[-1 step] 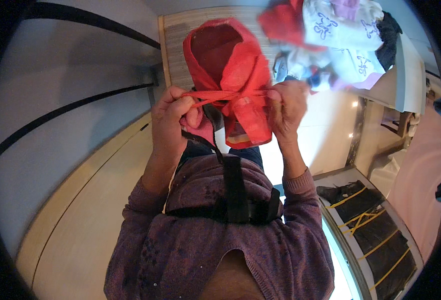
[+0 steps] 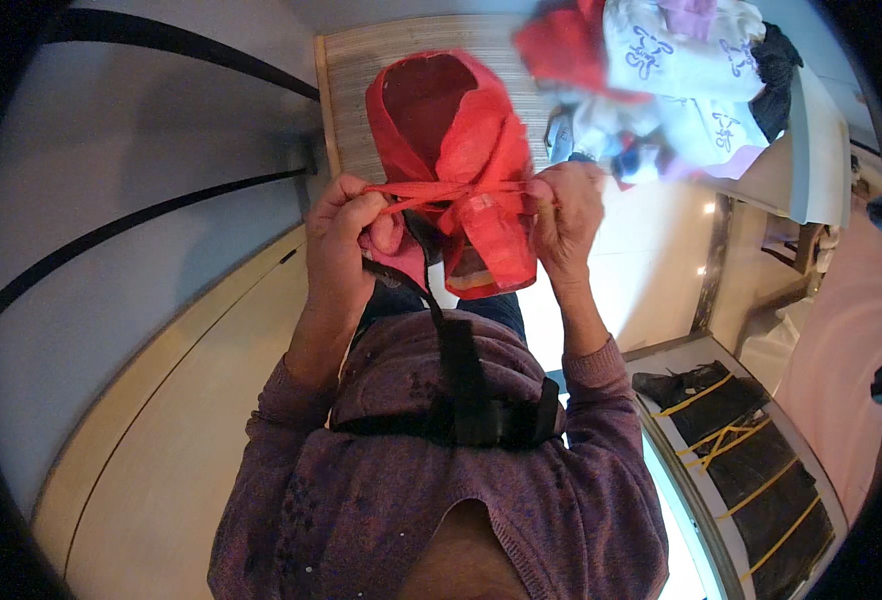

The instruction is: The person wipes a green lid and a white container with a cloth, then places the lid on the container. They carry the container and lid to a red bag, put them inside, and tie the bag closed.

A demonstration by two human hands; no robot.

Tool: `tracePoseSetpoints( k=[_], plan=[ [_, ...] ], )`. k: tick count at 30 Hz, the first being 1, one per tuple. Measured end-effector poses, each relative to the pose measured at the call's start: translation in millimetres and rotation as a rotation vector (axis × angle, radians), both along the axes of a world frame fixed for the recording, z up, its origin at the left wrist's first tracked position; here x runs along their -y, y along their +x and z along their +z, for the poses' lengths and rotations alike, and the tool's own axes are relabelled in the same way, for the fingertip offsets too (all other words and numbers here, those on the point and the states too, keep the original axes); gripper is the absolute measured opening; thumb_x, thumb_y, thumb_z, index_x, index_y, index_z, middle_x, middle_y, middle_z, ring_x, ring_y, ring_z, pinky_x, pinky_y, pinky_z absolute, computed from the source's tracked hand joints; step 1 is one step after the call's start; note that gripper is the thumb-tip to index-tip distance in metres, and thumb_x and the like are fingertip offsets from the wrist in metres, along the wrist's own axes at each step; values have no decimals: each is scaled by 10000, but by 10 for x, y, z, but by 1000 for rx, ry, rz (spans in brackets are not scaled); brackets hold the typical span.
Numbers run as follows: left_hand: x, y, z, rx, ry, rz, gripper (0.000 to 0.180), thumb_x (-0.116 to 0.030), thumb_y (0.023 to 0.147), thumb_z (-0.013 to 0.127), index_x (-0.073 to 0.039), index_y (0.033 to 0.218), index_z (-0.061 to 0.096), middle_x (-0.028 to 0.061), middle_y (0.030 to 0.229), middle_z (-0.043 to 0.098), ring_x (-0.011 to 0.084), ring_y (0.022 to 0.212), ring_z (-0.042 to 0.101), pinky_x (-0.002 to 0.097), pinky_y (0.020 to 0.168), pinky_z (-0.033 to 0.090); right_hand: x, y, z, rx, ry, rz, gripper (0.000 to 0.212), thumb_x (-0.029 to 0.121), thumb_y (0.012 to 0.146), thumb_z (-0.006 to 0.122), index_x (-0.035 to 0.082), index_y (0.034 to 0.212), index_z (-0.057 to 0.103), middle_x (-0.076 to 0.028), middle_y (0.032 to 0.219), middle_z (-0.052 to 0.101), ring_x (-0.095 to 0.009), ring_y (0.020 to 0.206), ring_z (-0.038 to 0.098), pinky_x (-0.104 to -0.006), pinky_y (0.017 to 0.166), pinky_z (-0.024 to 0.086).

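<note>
In front of my body hangs a red fabric bag (image 2: 486, 150), its wide mouth gaping on the far side. Its thin red straps (image 2: 431, 191) are drawn taut sideways and cross at what looks like a knot in the middle. My left hand (image 2: 346, 225) is closed on one strap end, thumb pressed over the fingers. At the other end, my right hand (image 2: 567, 208) pinches the strap between thumb and fingers. A pink piece of cloth (image 2: 409, 258) shows under my left fingers; whether they grip it I cannot tell. Beside it a black strap (image 2: 426, 290) runs down to my waist.
White cloths with purple patterns (image 2: 676, 60) and other clothes lie heaped at the far right, beside a blurred red cloth (image 2: 561, 45). A tray of dark shoes (image 2: 736, 440) with yellow bands stands at right. Along the left runs a pale wooden cabinet (image 2: 171, 400).
The bag has come slightly nearer to me and a little left. My right hand has shifted slightly left with the strap; my left hand has stayed almost where it was.
</note>
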State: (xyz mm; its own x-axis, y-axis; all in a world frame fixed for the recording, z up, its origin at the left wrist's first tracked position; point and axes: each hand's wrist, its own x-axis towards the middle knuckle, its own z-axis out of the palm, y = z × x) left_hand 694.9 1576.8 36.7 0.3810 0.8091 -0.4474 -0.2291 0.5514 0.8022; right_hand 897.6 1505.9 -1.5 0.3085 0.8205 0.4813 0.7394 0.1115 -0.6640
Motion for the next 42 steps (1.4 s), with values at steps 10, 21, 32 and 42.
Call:
tracePoseSetpoints(
  k=[10,21,32,42],
  plan=[
    [-171,108,-252,-165,-27,67,114,-169,824,522,-59,827,553,-3,743,552,57,653,493,189,640,403,-63,-131,130,-520,-59,220,178,107,713,676,-4,676,542,-105,798,610,-213,707,582,-272,623,448],
    [-149,170,-271,181,-168,51,132,-141,867,450,-40,801,505,51,779,567,70,606,440,204,599,386,73,-258,91,-1339,-281,459,247,203,871,515,7,721,516,-145,796,617,-127,549,558,-213,488,416],
    [-36,79,-484,-1,-139,30,143,-154,871,491,-42,785,518,29,779,549,65,625,397,200,603,346,181,-355,-280,-1510,-300,211,303,268,910,456,50,701,469,-70,677,539,-77,497,420,-193,451,335],
    [251,59,-349,-534,800,-438,132,17,723,635,-7,828,560,85,762,554,190,694,554,258,607,442,192,-538,-408,-634,-334,234,181,20,725,622,46,873,521,-83,771,527,-206,712,556,-276,617,447]
  ],
)
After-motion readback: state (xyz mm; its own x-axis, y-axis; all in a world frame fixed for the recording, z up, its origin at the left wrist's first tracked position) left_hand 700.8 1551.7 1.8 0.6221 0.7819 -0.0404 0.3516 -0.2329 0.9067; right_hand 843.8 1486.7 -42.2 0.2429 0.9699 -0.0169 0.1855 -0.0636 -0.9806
